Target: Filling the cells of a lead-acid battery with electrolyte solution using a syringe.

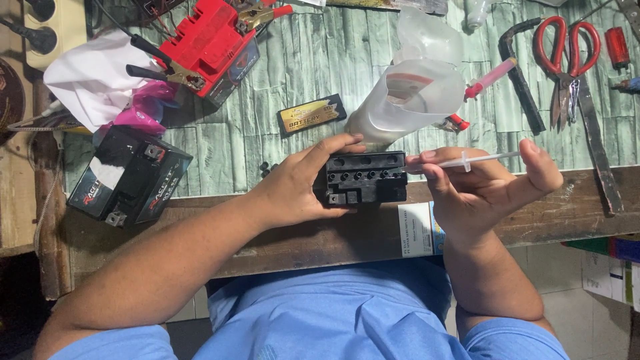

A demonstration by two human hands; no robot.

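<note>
Here, seen from above, a person in a blue shirt sat at a desk (320, 60) with a green wood-plank surface and a worn wooden front edge. The left hand (300, 183) gripped a small black battery (365, 178) by its left end, thumb on its far side and fingers under its near side. The battery sat at the desk's front edge, top up, showing a row of small round holes. The right hand (483, 183) grasped a clear syringe (477, 159), held level between the fingers, with the thumb raised at the plunger end. Its tip pointed left and met the battery's right end.

Just behind the battery stood a translucent plastic jug (417, 93). A second syringe (492, 78), with pink and red parts, lay to the jug's right. Red-handled scissors (567, 57) lay farther right, beside a dark metal bar (523, 87). A red battery (217, 43) with clips attached sat at the desk's far left, near crumpled white paper (97, 77). Another black battery (130, 177) rested at the left front edge. A small black-and-gold label (311, 114) lay mid-desk.
</note>
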